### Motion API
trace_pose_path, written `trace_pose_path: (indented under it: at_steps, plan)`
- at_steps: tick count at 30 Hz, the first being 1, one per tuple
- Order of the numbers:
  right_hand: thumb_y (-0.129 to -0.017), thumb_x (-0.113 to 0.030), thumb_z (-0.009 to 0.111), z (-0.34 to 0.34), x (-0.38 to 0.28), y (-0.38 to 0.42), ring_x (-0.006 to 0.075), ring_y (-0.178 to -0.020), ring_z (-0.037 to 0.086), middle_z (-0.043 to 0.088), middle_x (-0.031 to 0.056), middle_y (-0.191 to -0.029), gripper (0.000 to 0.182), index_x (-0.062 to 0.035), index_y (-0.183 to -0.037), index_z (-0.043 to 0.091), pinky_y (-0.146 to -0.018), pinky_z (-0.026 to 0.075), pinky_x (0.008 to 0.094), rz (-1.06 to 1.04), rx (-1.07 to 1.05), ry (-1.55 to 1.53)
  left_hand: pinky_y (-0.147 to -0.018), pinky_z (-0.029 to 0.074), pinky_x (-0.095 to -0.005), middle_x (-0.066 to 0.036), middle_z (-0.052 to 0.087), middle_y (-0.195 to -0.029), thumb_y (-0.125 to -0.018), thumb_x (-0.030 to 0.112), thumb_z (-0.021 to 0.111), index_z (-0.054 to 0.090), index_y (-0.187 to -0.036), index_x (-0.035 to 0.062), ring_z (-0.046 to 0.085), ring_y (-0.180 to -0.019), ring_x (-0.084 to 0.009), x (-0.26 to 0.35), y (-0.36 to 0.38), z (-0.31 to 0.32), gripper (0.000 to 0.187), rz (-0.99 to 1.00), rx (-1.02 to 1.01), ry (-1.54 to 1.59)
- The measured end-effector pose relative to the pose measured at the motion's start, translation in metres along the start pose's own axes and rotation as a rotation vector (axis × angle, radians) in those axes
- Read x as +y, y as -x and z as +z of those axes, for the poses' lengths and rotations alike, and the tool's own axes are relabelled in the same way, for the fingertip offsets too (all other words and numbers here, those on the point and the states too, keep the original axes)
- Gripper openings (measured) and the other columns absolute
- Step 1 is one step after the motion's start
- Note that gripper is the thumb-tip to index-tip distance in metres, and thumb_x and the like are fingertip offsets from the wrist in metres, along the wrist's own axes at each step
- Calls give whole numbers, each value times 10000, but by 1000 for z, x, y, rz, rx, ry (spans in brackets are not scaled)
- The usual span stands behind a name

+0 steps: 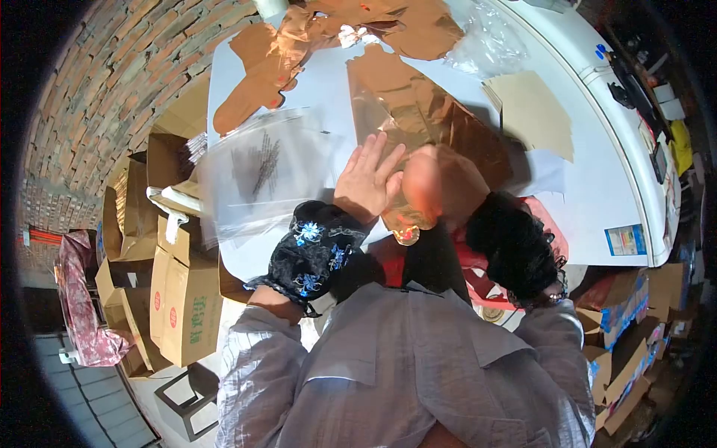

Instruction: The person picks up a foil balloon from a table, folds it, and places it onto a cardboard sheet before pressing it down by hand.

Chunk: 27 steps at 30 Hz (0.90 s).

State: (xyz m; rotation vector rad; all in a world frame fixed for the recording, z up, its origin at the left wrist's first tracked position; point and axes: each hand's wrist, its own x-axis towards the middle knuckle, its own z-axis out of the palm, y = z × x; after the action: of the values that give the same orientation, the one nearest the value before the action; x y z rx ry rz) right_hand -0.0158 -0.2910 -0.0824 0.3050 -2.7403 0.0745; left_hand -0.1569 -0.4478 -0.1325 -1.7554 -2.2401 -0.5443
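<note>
A shiny copper-coloured film sheet or bag (426,97) lies across the white table in front of me, creased and reaching toward its near edge. My left hand (371,173) rests on the near left part of this film, palm down with the fingers stretched and apart. Just beside it, my right hand (441,187) is over the film's near end, smeared by motion, so its fingers cannot be made out. A small shiny gold piece with red on it (406,236) shows at the table edge below the hands. Both forearms wear black sleeve covers, the left one with blue flowers.
Clear plastic sheets or bags (261,168) are stacked left of my hands. More copper film (261,71) lies at the back, beside crumpled clear plastic (489,41). Beige card sheets (532,112) sit to the right on the white table (605,201). Cardboard boxes (183,299) flank the table.
</note>
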Motion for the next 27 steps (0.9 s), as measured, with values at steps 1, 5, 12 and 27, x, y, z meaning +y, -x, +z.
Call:
trace_pose_path:
  at_steps: [1, 5, 12, 27]
  plan:
    - [-814, -192, 665, -1, 4, -7, 260, -1026, 579, 618, 69, -955, 204, -61, -967, 635, -817, 533, 358, 58, 49, -45, -1132, 312, -466, -194, 394, -1486, -985, 396, 465, 473, -1417, 157, 365, -1387, -356, 0, 0, 0, 494, 4, 2, -6]
    - [-879, -253, 611, 21, 27, -42, 261, -1186, 538, 631, 85, -1153, 346, -46, -1156, 632, -920, 504, 357, 120, 191, -187, -1123, 326, -471, -192, 408, -1474, -981, 395, 480, 520, -1353, 110, 377, -1381, -351, -2, 0, 2, 471, 12, 0, -36]
    - [-959, -433, 523, 67, 56, -108, 322, -1446, 272, 348, 145, -1537, 626, -44, -1436, 407, -1172, 237, 463, 110, -126, -73, -1139, 296, -465, -203, 450, -1424, -977, 391, 487, 557, -1306, 87, 406, -1351, -347, 2, 0, 0, 453, -16, 4, 27]
    - [-927, -290, 584, 47, 37, -71, 358, -1301, 466, 511, 153, -1400, 499, -54, -1360, 512, -1090, 368, 445, 347, 359, -430, -1151, 281, -458, -173, 369, -1513, -961, 387, 514, 505, -1387, 144, 328, -1422, -321, -1, 1, 4, 490, -38, -20, 18]
